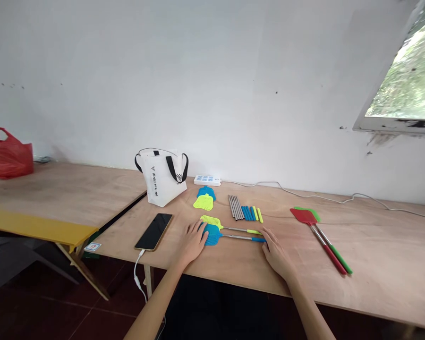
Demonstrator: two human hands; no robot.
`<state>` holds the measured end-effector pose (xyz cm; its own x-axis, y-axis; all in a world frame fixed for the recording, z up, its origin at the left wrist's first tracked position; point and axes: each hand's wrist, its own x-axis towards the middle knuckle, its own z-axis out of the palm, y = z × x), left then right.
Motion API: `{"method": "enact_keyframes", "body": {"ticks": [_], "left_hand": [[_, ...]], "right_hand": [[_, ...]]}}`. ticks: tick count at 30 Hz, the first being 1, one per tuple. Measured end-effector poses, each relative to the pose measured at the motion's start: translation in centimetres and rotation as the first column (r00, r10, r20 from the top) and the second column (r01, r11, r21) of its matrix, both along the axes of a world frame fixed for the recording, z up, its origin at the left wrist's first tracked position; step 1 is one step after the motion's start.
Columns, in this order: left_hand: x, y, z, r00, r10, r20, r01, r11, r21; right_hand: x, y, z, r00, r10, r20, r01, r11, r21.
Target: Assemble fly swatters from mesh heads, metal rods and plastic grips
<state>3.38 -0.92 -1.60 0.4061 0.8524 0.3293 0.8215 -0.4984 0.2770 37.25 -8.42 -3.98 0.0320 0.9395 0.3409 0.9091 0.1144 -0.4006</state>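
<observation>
A blue fly swatter [230, 236] and a yellow-green fly swatter [230, 229] lie side by side on the plywood table [375, 264]. My left hand [192, 243] rests flat with fingers spread, its fingertips touching the blue swatter's mesh head. My right hand [275, 250] lies flat near the swatters' handle ends, its fingertips at the blue grip. Neither hand holds anything.
Behind the swatters lie loose blue and yellow heads [204, 198], metal rods [235, 207] and coloured grips [251, 213]. A red and a green swatter [322, 238] lie to the right. A phone [153, 231], white tote bag [162, 178], power strip [207, 180] and red plastic bag [7, 153] are at left.
</observation>
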Motion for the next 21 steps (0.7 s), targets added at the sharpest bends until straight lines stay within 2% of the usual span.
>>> {"method": "enact_keyframes", "body": {"ticks": [4, 11, 15, 21], "left_hand": [[0.01, 0.03, -0.25, 0.999, 0.025, 0.038, -0.025, 1.0, 0.014], [-0.11, 0.15, -0.5, 1.0, 0.024, -0.001, -0.024, 1.0, -0.014], [-0.1, 0.21, -0.7, 0.997, 0.054, 0.047, -0.054, 0.999, -0.001], [-0.12, 0.46, -1.04, 0.978, 0.184, 0.094, -0.189, 0.981, 0.041]], "right_hand": [[-0.13, 0.08, -0.46, 0.989, -0.092, 0.117, 0.093, 0.996, -0.001], [-0.63, -0.18, -0.08, 0.935, -0.302, 0.188, 0.319, 0.945, -0.071], [-0.65, -0.27, 0.15, 0.93, -0.301, 0.212, 0.323, 0.943, -0.078], [-0.37, -0.22, -0.02, 0.946, -0.247, 0.211, 0.27, 0.959, -0.088]]}}
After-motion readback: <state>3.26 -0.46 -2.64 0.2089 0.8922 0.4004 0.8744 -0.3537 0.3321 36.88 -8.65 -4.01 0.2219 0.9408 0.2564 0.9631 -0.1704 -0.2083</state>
